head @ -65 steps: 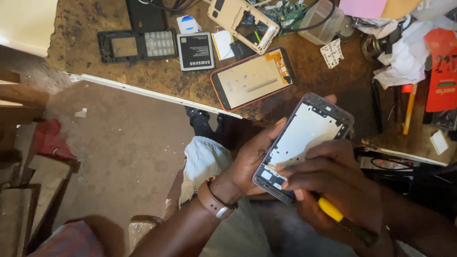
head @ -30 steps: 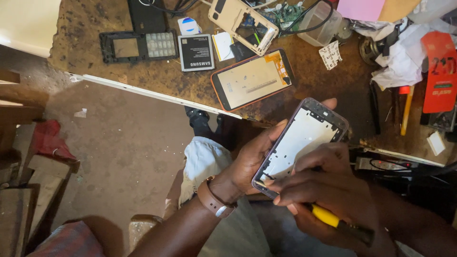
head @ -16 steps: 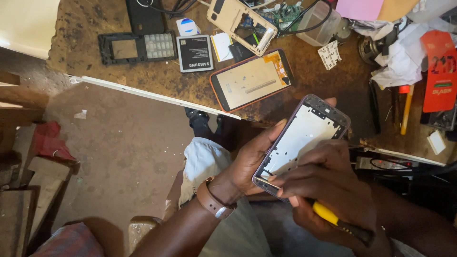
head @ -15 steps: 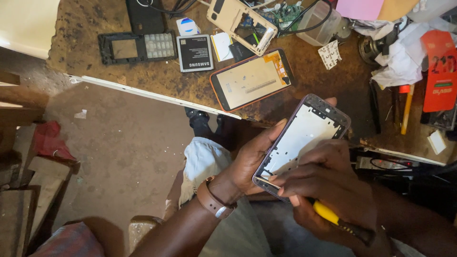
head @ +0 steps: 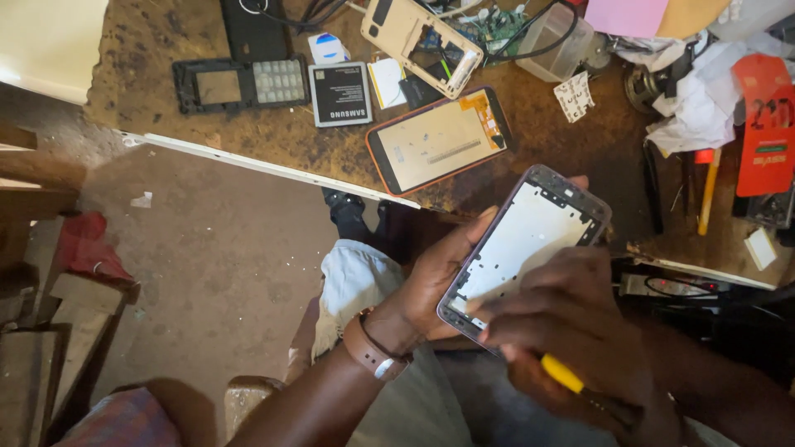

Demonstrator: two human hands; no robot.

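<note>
The left hand [head: 431, 277] comes up from the lower middle of the view, a brown wristband [head: 368, 352] on its wrist, palm cupped under a phone frame [head: 526, 248] with the fingers curled around its left long edge and the thumb tip showing past its top right corner. The frame is held tilted, pale inner plate up, in the air over the person's lap, just off the near edge of the table [head: 580, 157]. The right hand [head: 580, 331] lies over the frame's lower end, fingers bunched and closed around a yellow-handled screwdriver [head: 567, 377]; its tip is hidden under the fingers.

The table is worn brown wood with a pale strip along its near edge. Towards its left edge lies a black keypad phone housing [head: 240, 83], then a black battery [head: 339, 93]. Beside that lies an orange-rimmed phone [head: 439, 139], face down with its inner side up, near the near edge. Behind it, at the far edge, a beige phone back shell [head: 421, 35] rests among wires. To the right sit a clear plastic tub [head: 559, 41], crumpled white paper [head: 704, 95] and a red card [head: 766, 124] near the right edge. Left of the table is bare concrete floor [head: 207, 265].
</note>
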